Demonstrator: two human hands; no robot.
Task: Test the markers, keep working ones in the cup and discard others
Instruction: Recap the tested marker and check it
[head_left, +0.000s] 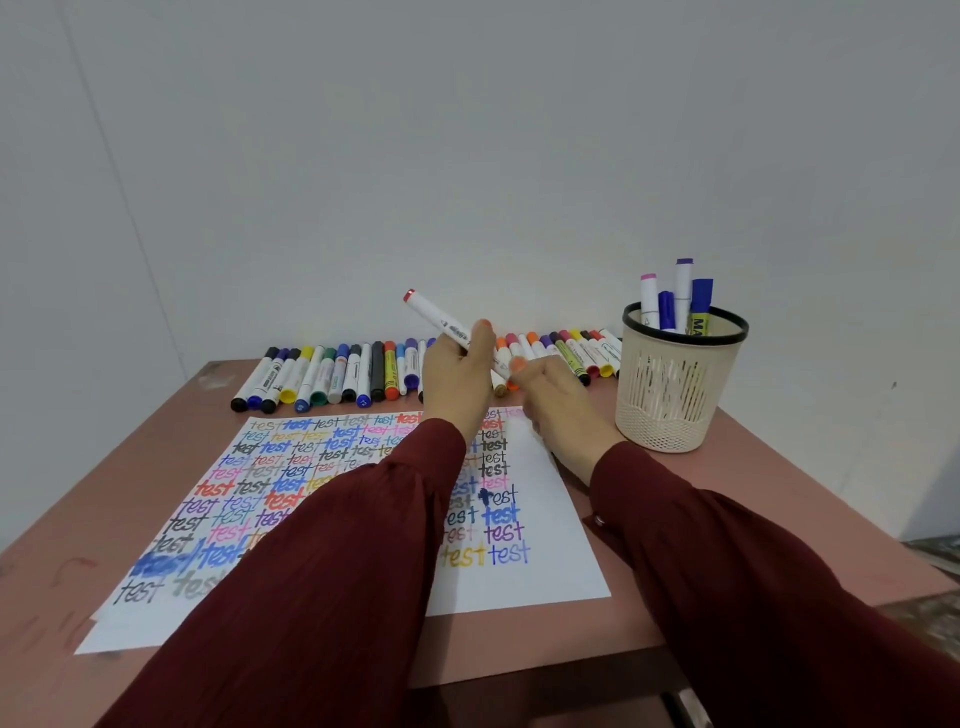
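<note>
table (104, 467): pink-brown top | paper (550, 545): lies flat in the middle, full of colored "test" words | markers (332, 374): lie in a row along the back | cup (670, 395): stands back right, by the row's end

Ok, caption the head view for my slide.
Left hand holds a red-ended marker, blurred right hand at its lower end; test sheet and cup nearby.
</note>
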